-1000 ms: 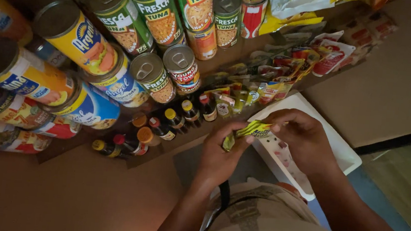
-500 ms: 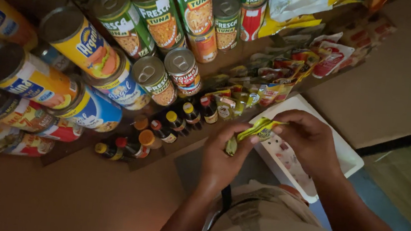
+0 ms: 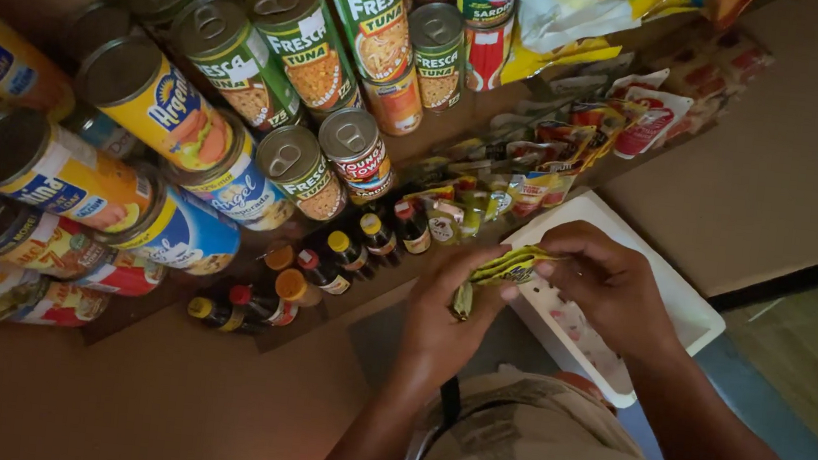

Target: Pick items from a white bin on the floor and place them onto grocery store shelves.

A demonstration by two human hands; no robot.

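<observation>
Hands meet near the middle of the view over a white tray (image 3: 690,322). The left hand (image 3: 446,309) pinches the lower end of a small bunch of yellow-green sachets (image 3: 500,269) between thumb and fingers, and the right hand (image 3: 603,289) pinches the upper end with its fingertips pressed together, so the bunch is stretched between them and held clear of the tray. Held this way, the packets can be fanned or counted; how many there are is hard to tell in the dim light.

Just beyond the hands, a row of more sachets (image 3: 534,177) stands on edge along a brown shelf (image 3: 815,169), faces outward so each kind can be seen. To the left of them small dark bottles (image 3: 347,254) with yellow, orange and red caps stand in a tight line at the shelf front, low things before tall ones. Farther back and to the left, tall cans (image 3: 307,40) and fat yellow cans (image 3: 156,106) are stacked in rows, tops toward the camera. A pale bag (image 3: 590,12) sits at the far edge. The tray lies near the right hand, with something pale and patterned inside it.
</observation>
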